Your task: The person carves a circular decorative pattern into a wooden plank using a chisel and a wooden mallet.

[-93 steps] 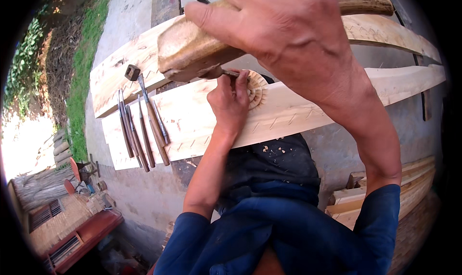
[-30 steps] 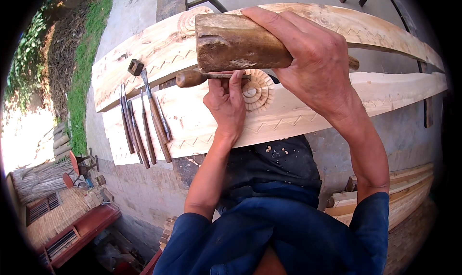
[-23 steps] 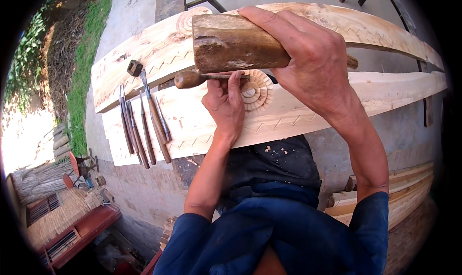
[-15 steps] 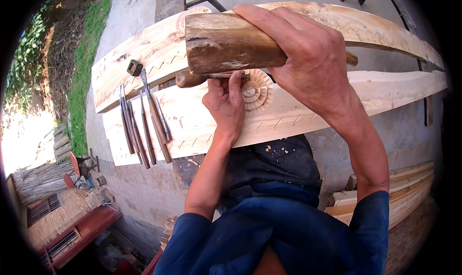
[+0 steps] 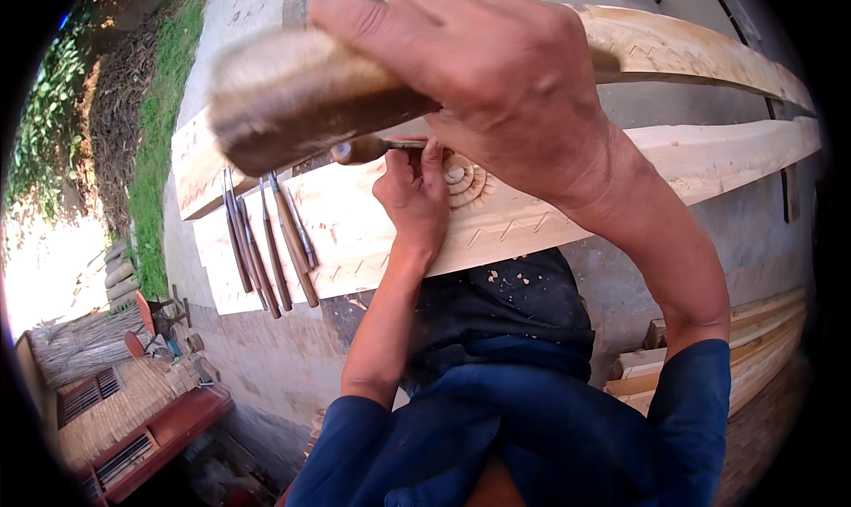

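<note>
A wooden mallet (image 5: 301, 95) is gripped in my right hand (image 5: 505, 73), raised above the board and blurred by motion. Below it, my left hand (image 5: 415, 188) pinches a chisel (image 5: 359, 150) by its shank, the wooden handle pointing left toward the mallet. The chisel's tip is hidden behind my right hand. Under it lies a round rosette carving (image 5: 468, 181) of ringed petals, partly covered by my hands. It is cut into a pale wooden board (image 5: 346, 232), which has a zigzag line carved along its near edge.
Several carving chisels (image 5: 270, 241) lie side by side on the board's left part. A second long board (image 5: 700, 59) runs behind. Wood chips dot the dark cloth (image 5: 505, 303) over my lap. Stacked planks (image 5: 638, 365) lie at lower right; a reddish wooden frame (image 5: 164, 436) stands at lower left.
The mallet and my right hand have swung left and come up larger in view. My left hand keeps hold of the chisel in nearly the same spot.
</note>
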{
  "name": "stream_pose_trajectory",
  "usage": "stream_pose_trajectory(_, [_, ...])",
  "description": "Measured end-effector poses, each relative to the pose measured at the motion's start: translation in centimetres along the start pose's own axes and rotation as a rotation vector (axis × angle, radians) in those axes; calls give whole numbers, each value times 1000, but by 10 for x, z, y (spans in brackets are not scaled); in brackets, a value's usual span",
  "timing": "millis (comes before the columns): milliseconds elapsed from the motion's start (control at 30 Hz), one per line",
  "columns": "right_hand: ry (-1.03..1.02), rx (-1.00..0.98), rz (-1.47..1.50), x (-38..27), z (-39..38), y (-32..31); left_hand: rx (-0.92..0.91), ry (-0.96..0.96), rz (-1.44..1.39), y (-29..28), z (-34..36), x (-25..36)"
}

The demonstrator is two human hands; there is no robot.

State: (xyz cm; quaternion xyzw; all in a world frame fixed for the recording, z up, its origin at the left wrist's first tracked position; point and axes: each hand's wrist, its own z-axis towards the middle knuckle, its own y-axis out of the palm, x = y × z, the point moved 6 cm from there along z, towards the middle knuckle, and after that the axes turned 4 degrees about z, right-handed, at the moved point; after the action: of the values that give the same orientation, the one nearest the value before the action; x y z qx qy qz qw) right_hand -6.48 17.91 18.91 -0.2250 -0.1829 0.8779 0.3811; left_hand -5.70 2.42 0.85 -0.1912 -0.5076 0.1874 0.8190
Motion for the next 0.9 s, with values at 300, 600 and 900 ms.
stream_pose_trajectory(300, [92, 121, 194, 6, 2, -21, 21, 43, -6, 5, 6, 13])
stream_pose_trajectory(600, [197, 205, 257, 12, -8, -18, -11, 41, 74, 4, 5, 14])
stream_pose_trajectory(900, [317, -10, -72, 10, -51, -25, 103, 88, -278, -12, -17, 4])
